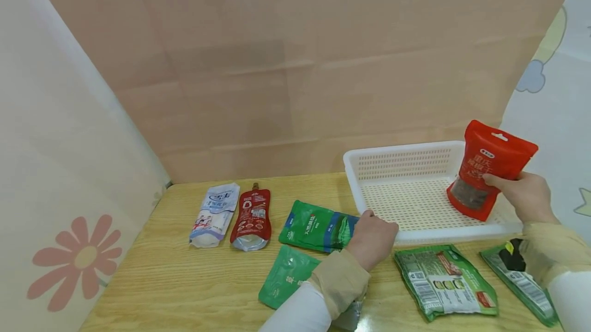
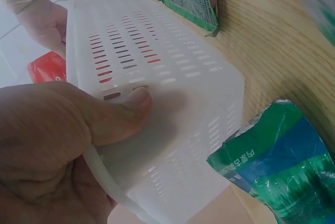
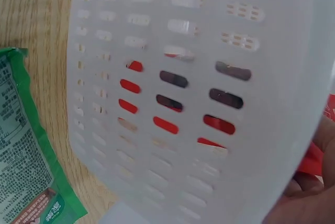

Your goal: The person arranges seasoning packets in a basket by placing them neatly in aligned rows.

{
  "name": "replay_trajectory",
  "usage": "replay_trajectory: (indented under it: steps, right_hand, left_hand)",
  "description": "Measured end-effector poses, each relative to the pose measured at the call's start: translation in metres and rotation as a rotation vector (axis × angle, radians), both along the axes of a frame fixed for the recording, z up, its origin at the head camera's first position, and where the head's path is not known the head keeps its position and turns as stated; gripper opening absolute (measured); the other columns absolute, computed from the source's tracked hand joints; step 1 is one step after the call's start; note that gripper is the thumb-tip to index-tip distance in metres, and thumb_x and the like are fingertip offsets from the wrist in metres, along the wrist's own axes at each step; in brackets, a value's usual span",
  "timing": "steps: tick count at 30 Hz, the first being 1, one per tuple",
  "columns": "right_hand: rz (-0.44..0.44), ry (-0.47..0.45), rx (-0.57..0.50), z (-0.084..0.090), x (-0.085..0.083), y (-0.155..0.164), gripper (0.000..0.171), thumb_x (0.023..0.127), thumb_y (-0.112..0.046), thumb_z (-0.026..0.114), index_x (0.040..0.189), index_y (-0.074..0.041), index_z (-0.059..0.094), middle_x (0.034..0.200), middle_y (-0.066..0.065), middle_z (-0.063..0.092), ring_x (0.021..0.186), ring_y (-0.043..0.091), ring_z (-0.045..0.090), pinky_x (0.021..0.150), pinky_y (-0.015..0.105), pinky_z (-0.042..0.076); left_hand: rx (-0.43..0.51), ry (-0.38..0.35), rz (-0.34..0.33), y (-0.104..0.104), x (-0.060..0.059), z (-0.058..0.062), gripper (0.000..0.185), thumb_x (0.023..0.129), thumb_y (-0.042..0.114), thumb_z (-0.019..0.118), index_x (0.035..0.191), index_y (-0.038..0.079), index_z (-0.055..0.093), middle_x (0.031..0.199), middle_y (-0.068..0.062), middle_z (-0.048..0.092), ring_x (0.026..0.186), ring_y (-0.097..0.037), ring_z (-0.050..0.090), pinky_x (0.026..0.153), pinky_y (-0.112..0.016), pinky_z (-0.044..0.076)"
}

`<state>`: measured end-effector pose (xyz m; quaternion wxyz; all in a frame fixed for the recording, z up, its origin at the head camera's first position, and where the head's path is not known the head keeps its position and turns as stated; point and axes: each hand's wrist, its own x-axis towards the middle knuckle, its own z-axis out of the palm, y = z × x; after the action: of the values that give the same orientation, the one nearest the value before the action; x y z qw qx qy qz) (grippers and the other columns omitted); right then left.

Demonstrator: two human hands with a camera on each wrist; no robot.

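A white perforated basket [image 1: 415,203] sits on the wooden table [image 1: 184,280] at the right. My left hand [image 1: 369,219] grips its front left corner, with the thumb [image 2: 133,103] pressed on the outer wall [image 2: 178,77]. My right hand [image 1: 496,180] holds a red pouch [image 1: 489,168] upright by its side, over the basket's right part, its lower end down inside. I cannot tell whether it touches the floor. In the right wrist view the pouch shows red through the wall's slots [image 3: 217,124], and my fingers [image 3: 309,203] are at the lower right.
Flat on the table lie a white-blue pouch [image 1: 214,214], a red spout pouch [image 1: 251,214], a green-blue pouch [image 1: 318,227] beside my left hand and a green pouch [image 1: 283,275] under my forearm. Two green packets [image 1: 445,280] [image 1: 521,280] lie before the basket. Paper screens close three sides.
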<state>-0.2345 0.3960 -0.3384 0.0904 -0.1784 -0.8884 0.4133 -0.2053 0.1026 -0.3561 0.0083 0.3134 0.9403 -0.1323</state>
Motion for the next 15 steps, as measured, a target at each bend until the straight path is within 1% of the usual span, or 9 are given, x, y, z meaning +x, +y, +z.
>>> replay_trajectory:
  steps: [1, 2, 3, 4, 6, 10, 15]
  right_hand:
    - [0.002, -0.003, 0.013, 0.0000, -0.0005, -0.0011, 0.073, 0.095, -0.039, 0.050, 0.139, 0.015, 0.030, 0.097, 0.011, 0.067, 0.097, 0.039, 0.043, 0.085, 0.063, 0.039]
    - [0.003, -0.001, 0.022, -0.0001, -0.0007, -0.0023, 0.072, 0.096, -0.038, 0.050, 0.139, 0.016, 0.030, 0.110, 0.026, 0.061, 0.099, 0.043, 0.043, 0.088, 0.066, 0.038]
    - [0.001, 0.001, 0.027, -0.0005, -0.0011, -0.0037, 0.071, 0.096, -0.036, 0.049, 0.140, 0.016, 0.029, 0.123, 0.035, 0.052, 0.102, 0.046, 0.042, 0.090, 0.068, 0.037]
    - [-0.007, 0.005, 0.039, -0.0011, -0.0013, -0.0052, 0.071, 0.096, -0.035, 0.049, 0.140, 0.016, 0.028, 0.132, 0.040, 0.041, 0.104, 0.048, 0.042, 0.091, 0.069, 0.037]
    - [-0.027, 0.011, 0.037, -0.0018, -0.0013, -0.0073, 0.070, 0.096, -0.033, 0.048, 0.142, 0.015, 0.026, 0.138, 0.040, 0.036, 0.107, 0.050, 0.041, 0.094, 0.070, 0.035]
    - [-0.067, 0.031, 0.031, -0.0017, -0.0008, -0.0097, 0.068, 0.096, -0.030, 0.048, 0.144, 0.013, 0.024, 0.139, 0.039, 0.036, 0.109, 0.052, 0.041, 0.096, 0.070, 0.034]
    - [-0.056, 0.035, 0.051, 0.0000, -0.0017, -0.0096, 0.068, 0.096, -0.029, 0.049, 0.142, 0.015, 0.025, 0.137, 0.040, 0.037, 0.110, 0.052, 0.041, 0.095, 0.070, 0.035]
  left_hand:
    - [-0.002, 0.004, 0.000, -0.0002, -0.0003, -0.0004, 0.013, 0.096, 0.026, 0.057, 0.098, 0.037, 0.063, 0.080, 0.017, 0.070, 0.072, 0.000, 0.061, 0.090, -0.016, 0.034]
    - [-0.003, 0.005, -0.001, -0.0004, -0.0005, -0.0006, 0.013, 0.096, 0.026, 0.057, 0.098, 0.037, 0.064, 0.080, 0.017, 0.070, 0.071, 0.000, 0.061, 0.089, -0.016, 0.034]
    - [-0.001, 0.007, 0.000, -0.0005, -0.0006, -0.0006, 0.013, 0.096, 0.026, 0.057, 0.098, 0.037, 0.064, 0.080, 0.017, 0.070, 0.072, 0.000, 0.062, 0.090, -0.016, 0.034]
    - [-0.001, 0.008, -0.001, -0.0005, -0.0007, -0.0006, 0.013, 0.096, 0.026, 0.057, 0.098, 0.037, 0.064, 0.081, 0.017, 0.070, 0.073, 0.000, 0.062, 0.091, -0.017, 0.034]
    - [0.002, 0.007, 0.000, -0.0006, -0.0005, -0.0005, 0.013, 0.096, 0.026, 0.057, 0.098, 0.036, 0.064, 0.083, 0.017, 0.071, 0.076, -0.001, 0.063, 0.092, -0.017, 0.033]
    - [0.008, 0.017, -0.004, -0.0009, 0.0003, 0.0000, 0.012, 0.096, 0.026, 0.057, 0.097, 0.036, 0.064, 0.084, 0.018, 0.071, 0.076, 0.000, 0.063, 0.090, -0.017, 0.033]
    - [0.012, 0.035, -0.005, -0.0011, 0.0010, 0.0005, 0.012, 0.095, 0.026, 0.058, 0.095, 0.036, 0.065, 0.081, 0.018, 0.070, 0.072, 0.000, 0.061, 0.087, -0.016, 0.033]
